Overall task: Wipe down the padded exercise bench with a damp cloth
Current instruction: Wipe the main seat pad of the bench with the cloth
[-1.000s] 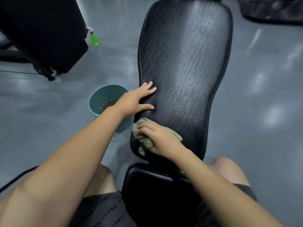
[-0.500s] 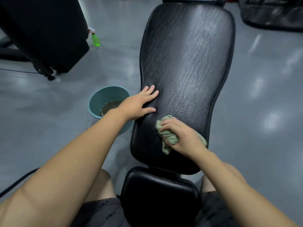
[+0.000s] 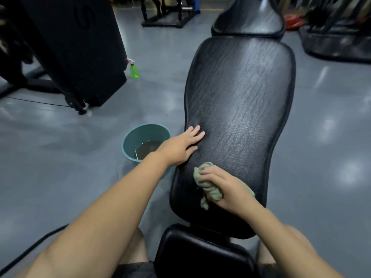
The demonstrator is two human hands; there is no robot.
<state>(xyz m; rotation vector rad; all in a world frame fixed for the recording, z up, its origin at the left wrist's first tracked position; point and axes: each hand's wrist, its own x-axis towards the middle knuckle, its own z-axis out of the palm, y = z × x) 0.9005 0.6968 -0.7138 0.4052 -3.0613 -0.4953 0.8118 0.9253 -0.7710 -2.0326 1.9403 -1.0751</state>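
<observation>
The black padded bench back (image 3: 241,109) stretches away from me, its surface creased and shiny. Below it sits the black seat pad (image 3: 200,251), between my knees. My right hand (image 3: 224,187) grips a bunched green cloth (image 3: 208,189) and presses it onto the lower part of the back pad. My left hand (image 3: 180,147) rests flat on the pad's left edge, fingers straight, a little above the cloth.
A teal bucket (image 3: 130,145) with dark water stands on the grey floor left of the bench. A green spray bottle (image 3: 134,71) stands farther back by a large black machine (image 3: 70,47). More black gym gear (image 3: 337,43) sits at the back right.
My right hand slid the cloth from the pad's lower left edge toward its middle. The view has tilted up, showing more of the room. My left hand stayed put.
</observation>
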